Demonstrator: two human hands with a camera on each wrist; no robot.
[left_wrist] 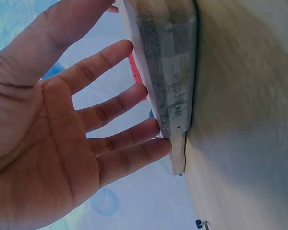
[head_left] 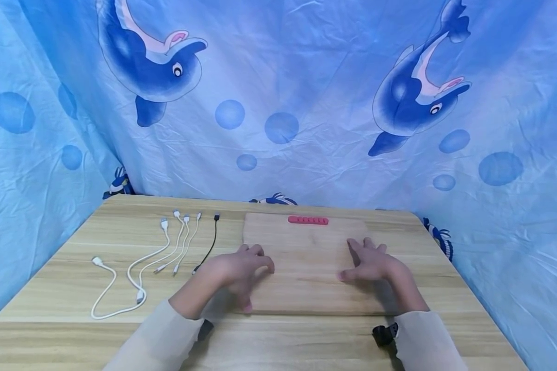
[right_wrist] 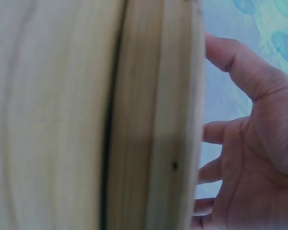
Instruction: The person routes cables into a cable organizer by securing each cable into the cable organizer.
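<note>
A thick wooden board (head_left: 306,288) lies flat on the table in the head view. My left hand (head_left: 236,270) rests on its left side with fingers spread; in the left wrist view, the nearly straight fingertips (left_wrist: 139,91) touch the board's upper face. On the right part of the board is my right hand (head_left: 371,264), thumb and fingers spread apart. Its fingertips meet the top face beyond the board's side edge (right_wrist: 153,115) in the right wrist view. Neither hand grips anything. Near the board's far edge lies a red slotted cable clip strip (head_left: 308,220).
Left of the board, several white USB cables (head_left: 134,268) lie on the table (head_left: 55,304), some curved and some nearly straight. A short black USB cable (head_left: 212,241) lies between them and the board. Blue dolphin-print curtains (head_left: 325,165) surround the table's back and sides.
</note>
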